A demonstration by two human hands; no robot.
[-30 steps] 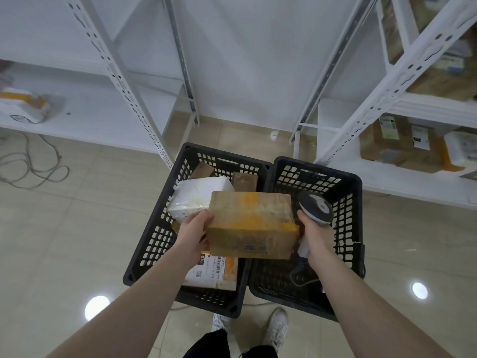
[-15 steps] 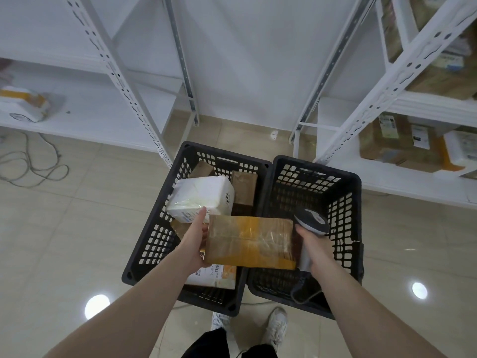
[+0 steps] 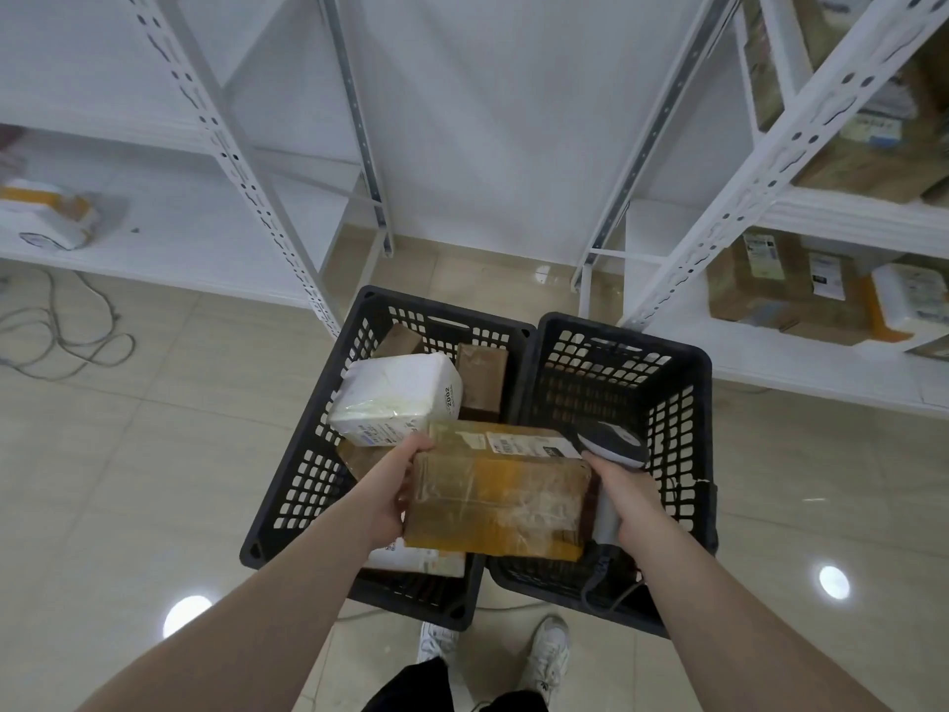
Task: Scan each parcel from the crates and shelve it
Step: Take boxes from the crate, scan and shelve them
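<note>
While two black perforated plastic crates sit side by side on the beige tiled floor (image 3: 128, 429), a person holds a brown cardboard parcel wrapped in clear and yellow tape (image 3: 500, 498) above the seam between them. The left hand (image 3: 395, 488) clasps the parcel's left end, thumb on top near the upper corner. The right hand (image 3: 629, 498) is wrapped around the grey handle of a dark-headed handheld barcode scanner (image 3: 611, 444), its knuckles against the parcel's right end; the scanner head sits just beside the white shipping label (image 3: 524, 445) on the parcel's upper face. The left crate (image 3: 303, 485) holds a white foam-like rectangular package (image 3: 395, 398), two small brown boxes (image 3: 480, 375) behind it and a flat white labelled parcel partly hidden beneath the held one. The right crate (image 3: 683, 403) shows only its mesh walls and the scanner's cable. White metal shelving (image 3: 801, 115) at right carries several cardboard parcels; a white-and-orange packet (image 3: 43, 213) lies on the left shelf.
</note>
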